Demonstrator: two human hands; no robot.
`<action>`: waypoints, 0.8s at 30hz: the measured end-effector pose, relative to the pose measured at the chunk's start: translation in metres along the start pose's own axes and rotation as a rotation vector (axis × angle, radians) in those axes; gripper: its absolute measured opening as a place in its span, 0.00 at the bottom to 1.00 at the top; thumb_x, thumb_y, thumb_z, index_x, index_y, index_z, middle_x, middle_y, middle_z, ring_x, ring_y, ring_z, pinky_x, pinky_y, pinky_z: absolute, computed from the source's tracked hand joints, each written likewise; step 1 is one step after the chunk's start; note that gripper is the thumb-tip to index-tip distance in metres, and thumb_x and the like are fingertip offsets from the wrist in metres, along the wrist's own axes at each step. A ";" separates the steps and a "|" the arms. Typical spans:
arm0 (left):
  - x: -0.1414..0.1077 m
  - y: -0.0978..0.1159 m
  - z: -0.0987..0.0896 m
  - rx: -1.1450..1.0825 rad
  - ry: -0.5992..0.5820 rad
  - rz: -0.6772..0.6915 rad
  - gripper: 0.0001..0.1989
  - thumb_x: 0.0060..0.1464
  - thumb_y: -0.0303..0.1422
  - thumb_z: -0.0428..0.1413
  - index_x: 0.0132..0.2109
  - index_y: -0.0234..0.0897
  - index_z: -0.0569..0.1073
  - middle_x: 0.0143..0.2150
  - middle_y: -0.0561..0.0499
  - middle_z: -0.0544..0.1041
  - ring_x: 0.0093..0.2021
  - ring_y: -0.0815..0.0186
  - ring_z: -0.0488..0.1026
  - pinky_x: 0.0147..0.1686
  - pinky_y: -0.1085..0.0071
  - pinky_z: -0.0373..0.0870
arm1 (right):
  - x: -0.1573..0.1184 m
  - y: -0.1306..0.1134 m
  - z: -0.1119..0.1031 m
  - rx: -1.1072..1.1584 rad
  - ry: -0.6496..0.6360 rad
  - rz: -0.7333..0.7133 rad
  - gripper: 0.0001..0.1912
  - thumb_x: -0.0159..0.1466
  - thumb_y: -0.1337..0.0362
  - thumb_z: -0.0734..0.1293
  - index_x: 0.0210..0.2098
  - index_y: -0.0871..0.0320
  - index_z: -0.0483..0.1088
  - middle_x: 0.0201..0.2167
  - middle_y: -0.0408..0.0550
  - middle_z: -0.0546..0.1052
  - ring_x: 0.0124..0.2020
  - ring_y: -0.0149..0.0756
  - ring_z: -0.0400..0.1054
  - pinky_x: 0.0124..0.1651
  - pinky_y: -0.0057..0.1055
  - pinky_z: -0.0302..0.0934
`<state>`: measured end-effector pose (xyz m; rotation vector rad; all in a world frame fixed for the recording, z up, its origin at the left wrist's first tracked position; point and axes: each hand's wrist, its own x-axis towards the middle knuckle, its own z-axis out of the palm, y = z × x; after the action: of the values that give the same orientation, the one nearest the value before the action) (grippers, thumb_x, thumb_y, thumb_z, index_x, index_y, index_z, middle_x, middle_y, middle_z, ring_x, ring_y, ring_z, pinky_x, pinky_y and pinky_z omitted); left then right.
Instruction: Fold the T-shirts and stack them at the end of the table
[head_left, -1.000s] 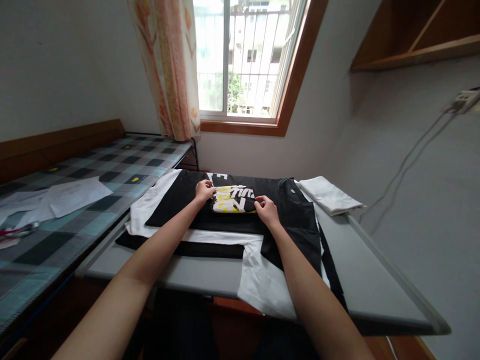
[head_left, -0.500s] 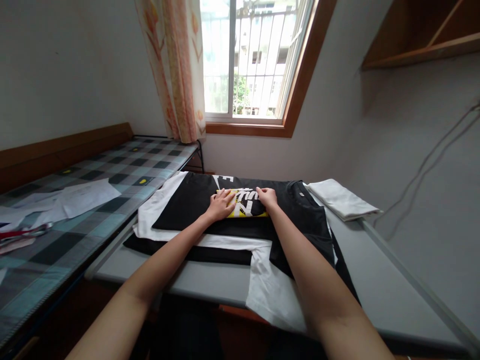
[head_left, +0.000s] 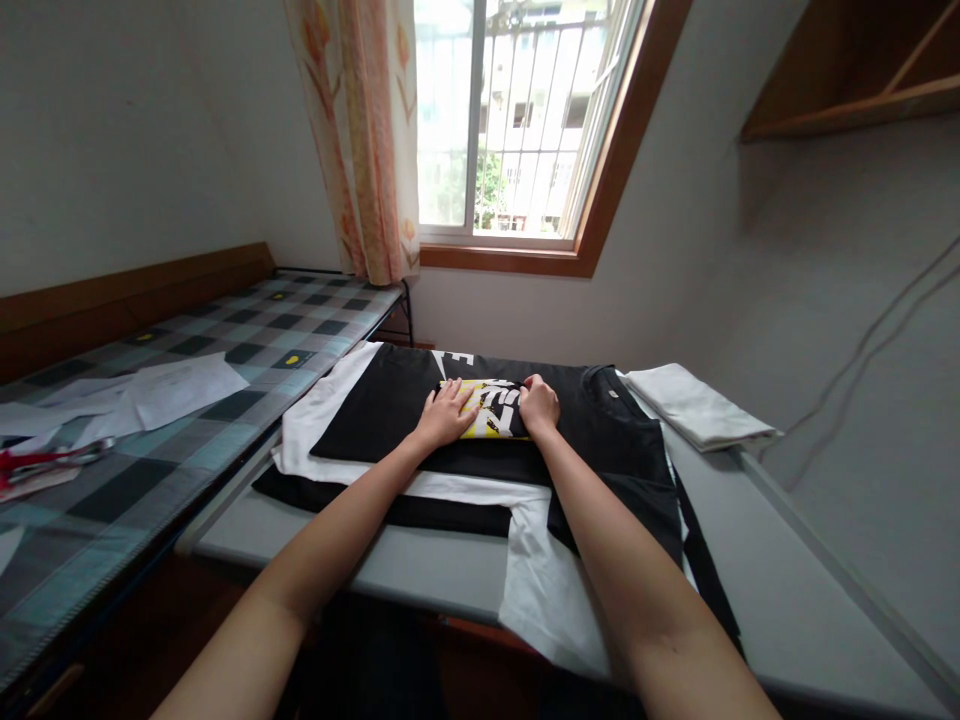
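A small folded T-shirt [head_left: 491, 410], black with a yellow and white print, lies on a spread black T-shirt [head_left: 360, 420]. My left hand [head_left: 448, 412] rests flat on its left end, fingers stretched out. At the other end my right hand [head_left: 538, 405] is closed on the folded shirt's edge, its fingertips partly hidden. Beneath the black shirt is a white T-shirt [head_left: 547, 580], whose sleeve hangs over the table's front edge. Another black garment [head_left: 442, 513] shows under the white one.
The garments lie on a grey table [head_left: 427, 565]. A folded white cloth [head_left: 697, 405] sits at its right rear. To the left is a bed with a checked cover [head_left: 315, 325], holding papers [head_left: 172, 395] and red-handled scissors [head_left: 52, 458]. A wooden shelf [head_left: 847, 110] hangs upper right.
My right hand has curled more tightly around the right end of the folded shirt, which looks shorter there. My left hand stays flat on it. The view has shifted slightly.
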<state>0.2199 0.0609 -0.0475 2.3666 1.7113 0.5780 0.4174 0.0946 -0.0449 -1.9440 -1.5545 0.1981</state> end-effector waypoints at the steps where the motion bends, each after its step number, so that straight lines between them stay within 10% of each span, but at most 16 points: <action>1: -0.001 0.002 -0.001 0.014 0.028 0.000 0.25 0.63 0.43 0.45 0.64 0.45 0.65 0.70 0.46 0.55 0.70 0.55 0.49 0.65 0.52 0.47 | -0.002 -0.002 -0.002 -0.044 0.009 -0.030 0.14 0.64 0.66 0.61 0.47 0.56 0.72 0.45 0.59 0.75 0.48 0.47 0.68 0.48 0.41 0.62; 9: 0.000 0.009 0.000 0.044 0.121 0.078 0.23 0.65 0.36 0.41 0.63 0.39 0.66 0.68 0.44 0.59 0.69 0.58 0.50 0.66 0.56 0.45 | -0.015 -0.019 -0.004 -0.180 -0.079 -0.520 0.23 0.69 0.61 0.54 0.59 0.58 0.66 0.64 0.55 0.63 0.64 0.45 0.54 0.63 0.43 0.48; 16: 0.003 0.001 0.006 0.050 -0.037 -0.003 0.30 0.63 0.42 0.42 0.68 0.35 0.56 0.71 0.39 0.50 0.71 0.56 0.44 0.67 0.54 0.43 | -0.021 -0.003 0.002 -0.208 -0.374 -0.445 0.31 0.70 0.51 0.50 0.68 0.56 0.51 0.70 0.53 0.50 0.70 0.46 0.40 0.67 0.52 0.39; 24: 0.001 -0.002 0.003 0.023 -0.056 -0.051 0.32 0.63 0.46 0.41 0.69 0.36 0.55 0.72 0.40 0.46 0.71 0.53 0.43 0.66 0.48 0.41 | -0.027 0.022 -0.008 -0.198 -0.375 -0.361 0.34 0.69 0.47 0.51 0.69 0.58 0.51 0.71 0.51 0.46 0.70 0.51 0.41 0.68 0.51 0.37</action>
<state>0.2197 0.0625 -0.0503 2.3239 1.7582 0.4817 0.4316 0.0642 -0.0580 -1.7999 -2.2155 0.2751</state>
